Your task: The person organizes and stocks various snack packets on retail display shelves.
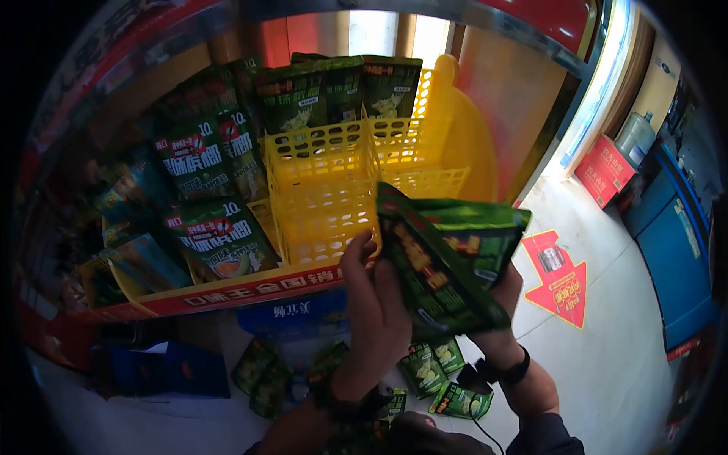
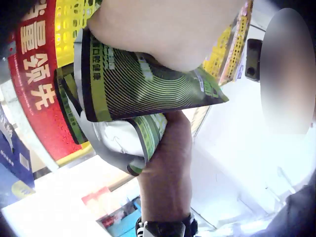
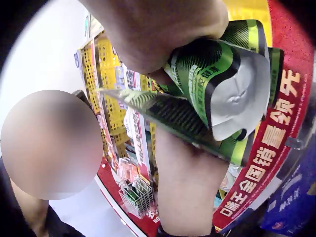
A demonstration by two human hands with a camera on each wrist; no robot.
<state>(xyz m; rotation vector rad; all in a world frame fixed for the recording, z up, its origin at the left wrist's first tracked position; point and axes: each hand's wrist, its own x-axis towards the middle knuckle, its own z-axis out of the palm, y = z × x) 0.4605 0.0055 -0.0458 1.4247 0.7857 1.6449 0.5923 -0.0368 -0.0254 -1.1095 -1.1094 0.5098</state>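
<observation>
Several green snack packets (image 1: 447, 265) are bunched together between the two hands, in front of the yellow rack's right side. My right hand (image 1: 497, 311) grips them from the right, its fingers largely hidden behind them. On the left edge of the front packet, my left hand (image 1: 379, 318) rests with its fingers pointing up. From the left wrist, the left hand (image 2: 163, 29) lies over a dark patterned packet (image 2: 148, 89). In the right wrist view, the right hand (image 3: 168, 34) is against a curled packet (image 3: 197, 74) showing a silver side.
A yellow rack (image 1: 318, 159) with compartments holds green packets (image 1: 224, 239) at left and back. More packets (image 1: 425, 371) lie on the floor below, beside a dark blue box (image 1: 174, 371). A blue cabinet (image 1: 675, 258) and red carton (image 1: 605, 171) stand at right.
</observation>
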